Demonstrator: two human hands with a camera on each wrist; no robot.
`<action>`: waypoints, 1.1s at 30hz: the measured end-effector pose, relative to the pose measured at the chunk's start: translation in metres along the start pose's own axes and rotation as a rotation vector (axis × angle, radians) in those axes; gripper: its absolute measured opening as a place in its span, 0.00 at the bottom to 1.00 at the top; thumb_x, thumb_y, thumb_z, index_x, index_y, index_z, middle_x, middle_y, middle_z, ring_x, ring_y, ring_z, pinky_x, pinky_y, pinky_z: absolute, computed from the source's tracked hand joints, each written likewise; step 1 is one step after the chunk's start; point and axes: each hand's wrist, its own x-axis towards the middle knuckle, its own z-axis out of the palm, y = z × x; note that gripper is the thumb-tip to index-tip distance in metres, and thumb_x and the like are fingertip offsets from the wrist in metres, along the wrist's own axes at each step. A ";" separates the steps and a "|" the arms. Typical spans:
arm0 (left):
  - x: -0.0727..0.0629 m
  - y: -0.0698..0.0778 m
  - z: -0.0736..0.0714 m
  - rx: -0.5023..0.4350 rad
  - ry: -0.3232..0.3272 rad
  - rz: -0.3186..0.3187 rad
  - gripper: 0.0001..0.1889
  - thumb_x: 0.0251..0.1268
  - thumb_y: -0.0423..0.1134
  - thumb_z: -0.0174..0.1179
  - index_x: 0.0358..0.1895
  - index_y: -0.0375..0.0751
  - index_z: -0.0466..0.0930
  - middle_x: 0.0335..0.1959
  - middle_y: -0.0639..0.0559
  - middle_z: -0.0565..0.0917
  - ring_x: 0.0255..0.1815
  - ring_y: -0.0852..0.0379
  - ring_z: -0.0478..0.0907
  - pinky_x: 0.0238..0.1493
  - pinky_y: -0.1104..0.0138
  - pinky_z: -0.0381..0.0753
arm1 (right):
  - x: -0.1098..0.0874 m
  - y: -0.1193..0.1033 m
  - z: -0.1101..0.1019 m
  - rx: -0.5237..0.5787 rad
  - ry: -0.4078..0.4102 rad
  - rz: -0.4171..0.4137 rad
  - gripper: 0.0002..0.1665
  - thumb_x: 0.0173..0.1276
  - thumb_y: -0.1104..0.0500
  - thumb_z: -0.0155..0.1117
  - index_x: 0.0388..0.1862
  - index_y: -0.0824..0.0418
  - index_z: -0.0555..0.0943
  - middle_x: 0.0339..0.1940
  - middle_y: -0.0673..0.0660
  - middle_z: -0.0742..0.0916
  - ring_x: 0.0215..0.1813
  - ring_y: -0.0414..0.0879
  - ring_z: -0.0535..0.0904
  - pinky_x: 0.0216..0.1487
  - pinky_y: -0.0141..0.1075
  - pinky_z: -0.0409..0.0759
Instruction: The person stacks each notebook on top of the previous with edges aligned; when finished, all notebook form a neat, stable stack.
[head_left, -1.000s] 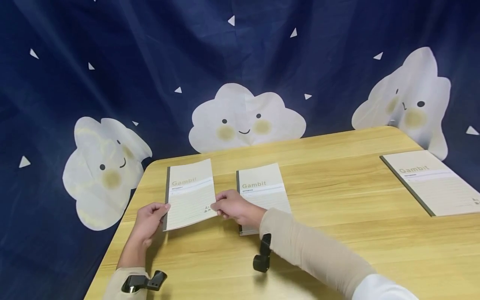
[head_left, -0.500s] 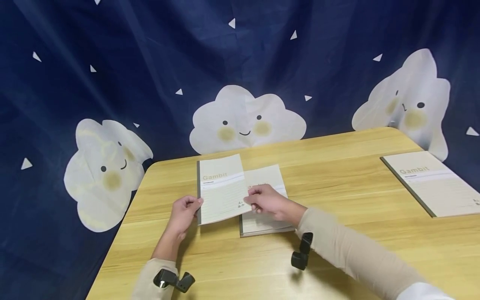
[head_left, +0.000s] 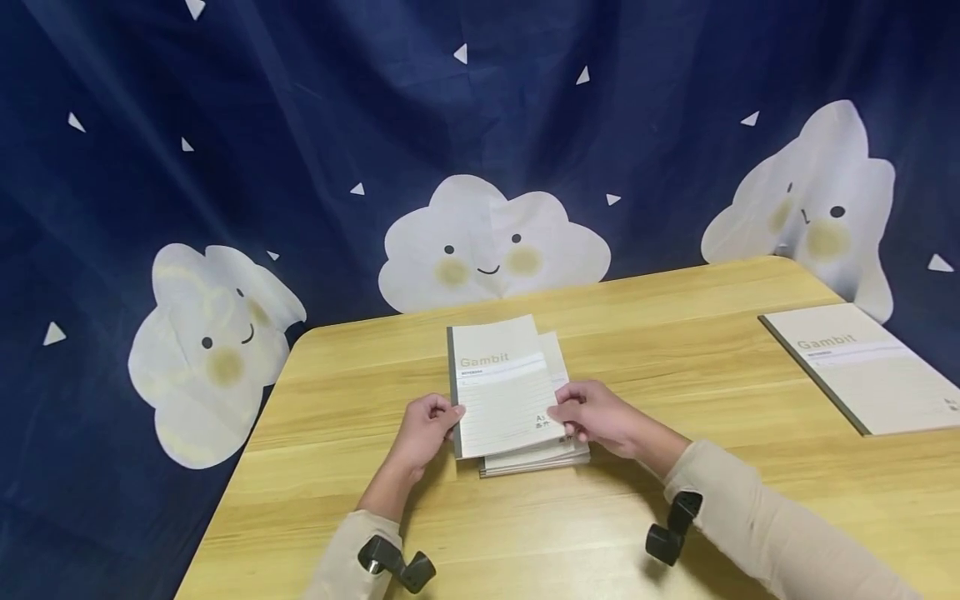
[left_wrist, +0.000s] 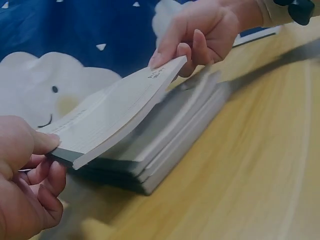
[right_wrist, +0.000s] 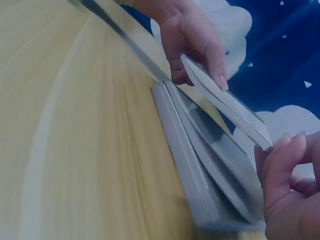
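Both hands hold one cream notebook with a dark spine and "Gambit" on its cover. My left hand pinches its spine edge, thumb on top. My right hand pinches the lower right corner between thumb and fingers. Beneath it lies a stack of several like notebooks, partly covered in the head view. From the left wrist view, a gap shows between the held notebook and the stack. The right wrist view also shows the held notebook tilted above the stack, whose top cover bows upward.
Another Gambit notebook lies flat at the right side of the wooden table. Behind the table's far edge hangs a dark blue curtain with smiling clouds and white triangles.
The two hands have carried the notebook rightward, from left of the stack to over it. The notebook at the far right has stayed in place.
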 end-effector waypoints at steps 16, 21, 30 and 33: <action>-0.005 0.001 0.021 0.452 -0.077 0.076 0.13 0.67 0.42 0.56 0.27 0.41 0.68 0.17 0.55 0.64 0.18 0.59 0.63 0.20 0.69 0.63 | -0.018 0.015 -0.015 -0.165 0.022 0.010 0.11 0.65 0.63 0.57 0.40 0.71 0.71 0.22 0.53 0.74 0.22 0.40 0.71 0.20 0.25 0.70; -0.004 0.005 0.023 0.587 -0.073 0.114 0.14 0.68 0.43 0.55 0.26 0.42 0.66 0.18 0.54 0.64 0.20 0.57 0.63 0.21 0.68 0.62 | -0.018 0.016 -0.016 -0.249 0.057 0.025 0.11 0.66 0.62 0.58 0.39 0.69 0.71 0.21 0.53 0.75 0.21 0.41 0.73 0.19 0.26 0.71; -0.006 0.007 0.026 0.662 -0.095 0.138 0.13 0.69 0.43 0.52 0.27 0.41 0.66 0.19 0.52 0.66 0.22 0.57 0.65 0.21 0.68 0.63 | -0.019 0.017 -0.011 -0.468 0.153 0.008 0.13 0.67 0.58 0.57 0.26 0.61 0.68 0.17 0.57 0.79 0.17 0.45 0.74 0.16 0.33 0.75; -0.006 0.008 0.026 0.682 -0.097 0.138 0.13 0.70 0.44 0.51 0.27 0.42 0.66 0.19 0.52 0.66 0.22 0.57 0.66 0.21 0.68 0.63 | -0.020 0.019 -0.010 -0.541 0.170 0.010 0.15 0.69 0.56 0.56 0.24 0.61 0.67 0.16 0.56 0.79 0.15 0.45 0.74 0.14 0.33 0.73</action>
